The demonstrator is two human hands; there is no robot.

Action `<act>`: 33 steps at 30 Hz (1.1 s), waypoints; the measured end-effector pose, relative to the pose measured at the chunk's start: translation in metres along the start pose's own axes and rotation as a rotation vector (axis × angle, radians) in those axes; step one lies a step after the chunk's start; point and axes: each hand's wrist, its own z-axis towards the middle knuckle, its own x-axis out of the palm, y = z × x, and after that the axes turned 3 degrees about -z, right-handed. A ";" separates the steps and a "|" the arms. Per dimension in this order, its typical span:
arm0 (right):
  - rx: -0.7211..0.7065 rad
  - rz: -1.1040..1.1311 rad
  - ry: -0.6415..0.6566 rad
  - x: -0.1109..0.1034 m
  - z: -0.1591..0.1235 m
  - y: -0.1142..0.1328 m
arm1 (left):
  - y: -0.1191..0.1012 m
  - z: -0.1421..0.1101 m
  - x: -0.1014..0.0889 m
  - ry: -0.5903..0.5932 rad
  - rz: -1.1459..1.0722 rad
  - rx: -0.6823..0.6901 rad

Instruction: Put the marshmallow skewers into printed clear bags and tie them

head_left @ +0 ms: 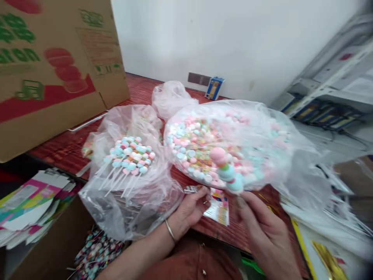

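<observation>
My right hand (264, 227) pinches the lower end of a marshmallow skewer (226, 171) and holds it up, slightly blurred. Pink, rainbow and pale blue pieces are stacked along it. Lower on the left, my left hand (194, 208) has its fingers curled together near the table edge; whatever they may hold is hidden. Beside those fingers lies a printed clear packet (218, 212). Behind both hands sits a large clear plastic bag (256, 128) of loose pastel marshmallows. Several finished marshmallow skewers (131, 155) with white sticks rest on plastic to the left.
A big cardboard box (58, 89) stands at the left on the red wood-grain table (140, 87). Below it, an open box holds colourful printed cards (37, 198) and many small wrapped items (97, 251). White packaging (329, 225) lies at right, near a shelf (329, 85).
</observation>
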 end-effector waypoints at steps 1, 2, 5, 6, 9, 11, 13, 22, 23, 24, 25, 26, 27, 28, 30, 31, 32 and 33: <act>-0.032 -0.113 -0.069 -0.025 -0.011 -0.012 | 0.004 0.001 0.001 0.005 -0.010 -0.022; -0.046 -0.216 -0.082 -0.046 -0.023 -0.024 | 0.007 0.002 0.003 0.008 -0.022 -0.035; -0.073 -0.386 -0.059 -0.084 -0.063 -0.058 | 0.008 -0.001 0.010 0.011 -0.043 -0.041; -0.072 -0.412 -0.032 -0.089 -0.075 -0.067 | 0.009 -0.003 0.013 0.012 -0.040 -0.039; -0.058 -0.460 0.030 -0.091 -0.102 -0.085 | 0.013 -0.007 0.022 0.018 -0.004 -0.027; -0.061 -0.473 0.049 -0.089 -0.109 -0.092 | 0.017 -0.010 0.026 0.024 0.033 -0.012; -0.077 -0.474 0.067 -0.088 -0.111 -0.094 | 0.021 -0.012 0.029 0.030 0.077 0.005; -0.239 -0.598 0.032 -0.104 -0.107 -0.091 | 0.024 -0.022 0.037 0.094 0.278 0.104; -0.232 -0.580 0.036 -0.105 -0.108 -0.090 | 0.024 -0.023 0.038 0.104 0.297 0.113; -0.214 -0.542 0.042 -0.104 -0.109 -0.090 | 0.025 -0.024 0.040 0.115 0.314 0.127; -0.183 -0.485 0.051 -0.103 -0.110 -0.089 | 0.026 -0.024 0.042 0.128 0.323 0.142; -0.138 -0.412 0.064 -0.101 -0.111 -0.088 | 0.027 -0.025 0.044 0.140 0.321 0.152; -0.076 -0.327 0.081 -0.098 -0.112 -0.087 | 0.028 -0.026 0.047 0.150 0.305 0.153; 0.007 -0.235 0.095 -0.094 -0.113 -0.085 | 0.029 -0.027 0.050 0.155 0.278 0.144; 0.227 -0.021 0.136 -0.084 -0.117 -0.081 | 0.030 -0.029 0.055 0.150 0.211 0.110; 0.359 0.110 0.151 -0.078 -0.119 -0.079 | 0.030 -0.030 0.058 0.141 0.184 0.094; 0.501 0.262 0.159 -0.071 -0.121 -0.078 | 0.029 -0.031 0.060 0.128 0.162 0.087; 0.641 0.429 0.162 -0.064 -0.124 -0.077 | 0.029 -0.032 0.062 0.114 0.142 0.086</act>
